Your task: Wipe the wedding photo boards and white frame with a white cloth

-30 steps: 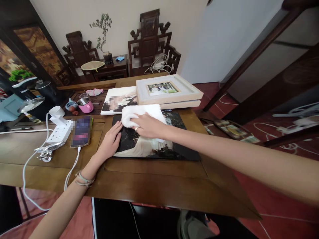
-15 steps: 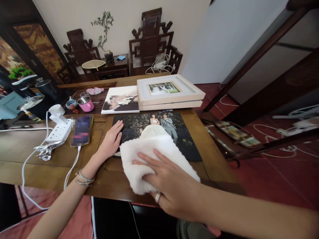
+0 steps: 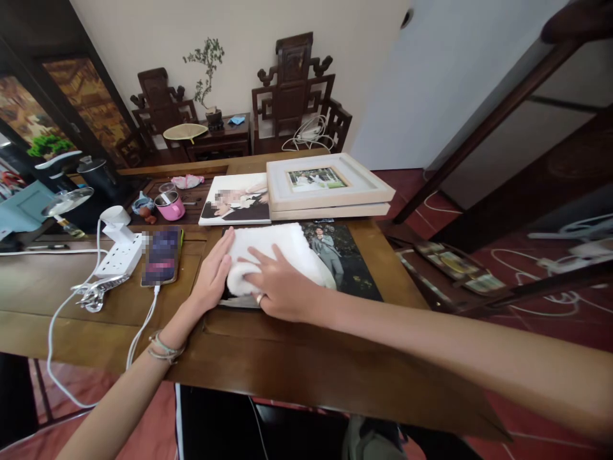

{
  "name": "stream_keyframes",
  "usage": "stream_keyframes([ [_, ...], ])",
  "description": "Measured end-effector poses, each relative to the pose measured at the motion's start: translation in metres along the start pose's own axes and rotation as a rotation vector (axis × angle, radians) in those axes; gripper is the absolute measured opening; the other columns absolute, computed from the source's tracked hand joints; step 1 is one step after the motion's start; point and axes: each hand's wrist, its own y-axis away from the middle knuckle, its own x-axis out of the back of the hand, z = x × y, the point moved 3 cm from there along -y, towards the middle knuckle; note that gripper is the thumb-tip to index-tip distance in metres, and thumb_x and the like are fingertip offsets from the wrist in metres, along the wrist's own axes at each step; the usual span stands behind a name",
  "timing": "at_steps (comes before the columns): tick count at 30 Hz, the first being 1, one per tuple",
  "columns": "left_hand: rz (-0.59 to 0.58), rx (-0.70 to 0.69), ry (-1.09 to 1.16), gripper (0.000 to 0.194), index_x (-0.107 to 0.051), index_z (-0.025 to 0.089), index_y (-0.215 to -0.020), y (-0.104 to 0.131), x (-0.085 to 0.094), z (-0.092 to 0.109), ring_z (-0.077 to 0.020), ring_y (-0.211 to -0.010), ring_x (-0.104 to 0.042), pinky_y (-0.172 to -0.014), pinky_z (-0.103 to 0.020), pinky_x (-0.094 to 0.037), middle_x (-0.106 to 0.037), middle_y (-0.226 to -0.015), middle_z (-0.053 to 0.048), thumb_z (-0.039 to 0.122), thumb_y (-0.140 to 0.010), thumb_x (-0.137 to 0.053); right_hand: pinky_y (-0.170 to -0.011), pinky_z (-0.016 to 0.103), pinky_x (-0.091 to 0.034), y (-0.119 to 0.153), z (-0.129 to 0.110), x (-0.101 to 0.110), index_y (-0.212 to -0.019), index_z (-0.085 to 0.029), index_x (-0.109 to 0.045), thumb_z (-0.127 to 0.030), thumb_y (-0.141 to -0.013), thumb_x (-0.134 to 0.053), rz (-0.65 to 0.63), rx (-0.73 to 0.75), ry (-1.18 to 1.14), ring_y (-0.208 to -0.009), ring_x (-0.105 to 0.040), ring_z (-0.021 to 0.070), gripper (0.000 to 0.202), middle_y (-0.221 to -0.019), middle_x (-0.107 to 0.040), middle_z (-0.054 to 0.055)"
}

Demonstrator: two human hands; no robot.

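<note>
A large dark photo print [image 3: 360, 259] lies flat on the wooden table [image 3: 287, 358], a standing figure in a grey suit showing on it. My right hand [image 3: 282, 284] presses on a fluffy white cloth [image 3: 306, 259], fingers spread on top and the thumb side against a folded edge. The cloth covers the print's left and middle parts. My left hand [image 3: 214, 268] rests flat at the print's left edge, fingers stretched and close together, beside the cloth.
Behind the print are stacked pale wooden frames [image 3: 330, 209] and a white-edged photo panel [image 3: 234, 222]. To the left are a phone [image 3: 161, 255], a power strip [image 3: 119, 255] with cables, a pink cup [image 3: 171, 207] and a glass-lidded pot. Carved chairs stand beyond.
My right hand has moved the cloth away from me and left over the print, covering the figure in white. My left hand stays at the left edge. The view has shifted slightly.
</note>
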Motion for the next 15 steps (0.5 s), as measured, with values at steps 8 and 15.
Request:
stream_keyframes([
  [8,-0.064,0.095,-0.075,0.059,-0.039,0.014,-0.142,0.001,-0.007,-0.007,-0.0199,-0.139,-0.033,-0.117,-0.04,-0.023,-0.039,-0.149,-0.01,0.047,-0.098,-0.018,-0.114,0.057,-0.01,0.066,-0.024,0.011,-0.109,-0.02,-0.065,-0.013,-0.077,-0.05,-0.228,0.16,-0.208,-0.138,-0.029,0.0249,0.036,-0.135,-0.055,0.009],
  [15,-0.123,0.056,-0.181,0.045,-0.053,0.012,-0.13,-0.001,-0.013,-0.009,-0.0232,-0.137,-0.037,-0.114,-0.048,-0.029,-0.047,-0.143,-0.014,0.035,-0.096,-0.035,-0.103,0.053,-0.036,0.065,0.026,0.028,-0.108,-0.024,-0.064,-0.016,-0.085,-0.042,-0.024,-0.225,-0.155,-0.12,-0.051,0.0314,0.033,-0.122,-0.064,0.006],
])
